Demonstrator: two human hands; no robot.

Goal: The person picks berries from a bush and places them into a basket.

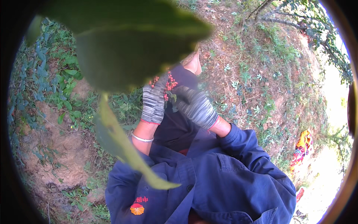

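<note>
My left hand (pixel 154 96), in a grey striped knit glove with a red cuff, holds a cluster of small red berries (pixel 170 84). Part of the cluster shows above its fingers, and more lies at its right side. My right hand (pixel 194 105), gloved alike and blurred, is close beside the cluster, next to a small green leaf (pixel 173 98). Its fingertips are indistinct, so whether it grips anything cannot be told. A large, out-of-focus green leaf (pixel 134 53) hangs close to the camera and hides what lies above my left hand.
Another blurred leaf (pixel 131 151) hangs before my blue jacket (pixel 221 179). Sloping ground (pixel 279 109) bears grass and weeds. Bare branches (pixel 279 20) reach in at upper right. Red and yellow patterned cloth (pixel 302 151) lies at right. Bare soil (pixel 60 151) shows at left.
</note>
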